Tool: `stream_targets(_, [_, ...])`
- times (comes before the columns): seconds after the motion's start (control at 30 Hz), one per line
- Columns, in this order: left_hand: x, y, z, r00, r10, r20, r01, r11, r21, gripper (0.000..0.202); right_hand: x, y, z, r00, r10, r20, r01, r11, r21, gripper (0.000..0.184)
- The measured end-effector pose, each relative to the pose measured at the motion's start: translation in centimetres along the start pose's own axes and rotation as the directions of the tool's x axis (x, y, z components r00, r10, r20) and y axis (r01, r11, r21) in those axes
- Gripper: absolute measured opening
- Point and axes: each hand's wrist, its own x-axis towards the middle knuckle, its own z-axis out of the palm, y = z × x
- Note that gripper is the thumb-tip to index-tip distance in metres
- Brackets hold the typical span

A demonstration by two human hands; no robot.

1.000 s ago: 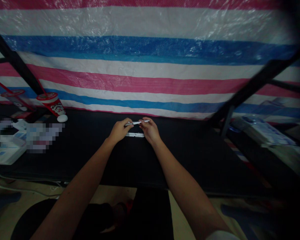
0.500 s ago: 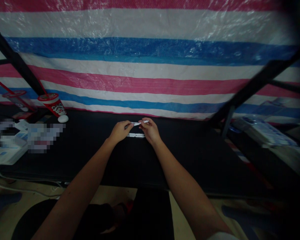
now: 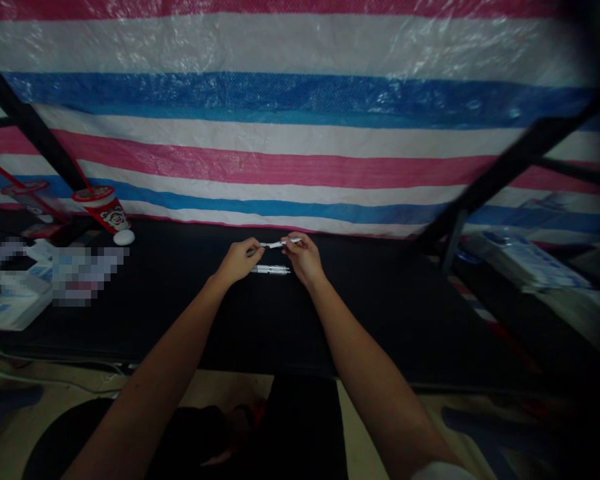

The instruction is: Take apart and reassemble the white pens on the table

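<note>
Over the black table, both of my hands are closed on a slim white pen (image 3: 276, 245). My left hand (image 3: 239, 261) pinches its left end, where a small greyish piece shows between the fingers. The right part lies in the fingers of my right hand (image 3: 304, 259), and its tip sticks out past them. A thin, narrower stretch shows close to the left fingertips; whether the pen is in two parts there I cannot tell. Just below the hands, silvery-white pens (image 3: 271, 270) lie side by side on the table, their left ends partly behind my left hand.
On the left stand red cups with straws (image 3: 103, 207), a white egg-shaped object (image 3: 124, 237), white boxes (image 3: 17, 303) and a cable (image 3: 45, 379). Stacked plastic packs (image 3: 530, 260) lie at the right. Behind the black table (image 3: 380, 307) hangs a striped sheet (image 3: 300, 140).
My hands have drawn slightly apart, and more of the white pen shows between them. The pens on the table stay put; the whole view has shifted a little.
</note>
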Motion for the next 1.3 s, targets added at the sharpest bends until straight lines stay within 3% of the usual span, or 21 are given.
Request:
stream_targets(0.13, [0.2, -0.5, 0.2, 0.999, 0.03, -0.02, -0.032, 0.995, -0.099, 0.011, 0.3, 0.1, -0.4, 0.999, 0.004, -0.043, -0.005, 1.0, -0.009, 0.028])
stream_targets(0.3, [0.4, -0.6, -0.4, 0.997, 0.069, -0.027, -0.067, 0.997, 0.042, 0.024, 0.7, 0.2, -1.1, 0.99, 0.014, -0.14, -0.02, 0.999, -0.042, 0.026])
stream_targets(0.5, [0.3, -1.0, -0.8, 0.995, -0.08, -0.065, 0.092, 0.971, 0.221, 0.023, 0.9, 0.8, -1.8, 0.986, 0.04, -0.161, -0.068, 0.982, -0.174, 0.031])
stream_targets(0.67, [0.3, -1.3, -0.9, 0.976, -0.215, 0.022, 0.199, 0.934, 0.297, 0.021, 1.0, 1.6, -1.8, 0.993, -0.029, -0.111, -0.005, 0.954, -0.3, 0.03])
stream_targets(0.83, [0.4, -1.4, -0.9, 0.96, -0.275, 0.06, 0.24, 0.91, 0.338, 0.023, 1.2, 1.9, -1.7, 0.993, -0.064, -0.099, 0.024, 0.929, -0.369, 0.032])
stream_targets(1.07, [0.4, -1.5, -1.0, 0.956, -0.286, 0.07, 0.245, 0.904, 0.35, 0.024, 1.1, 1.4, -1.5, 0.988, -0.102, -0.114, 0.055, 0.934, -0.354, 0.033])
stream_targets(1.3, [0.2, -2.1, -0.8, 0.975, -0.22, 0.042, 0.197, 0.931, 0.308, 0.022, 1.0, 0.8, -1.5, 0.97, -0.17, -0.172, 0.092, 0.916, -0.389, 0.031])
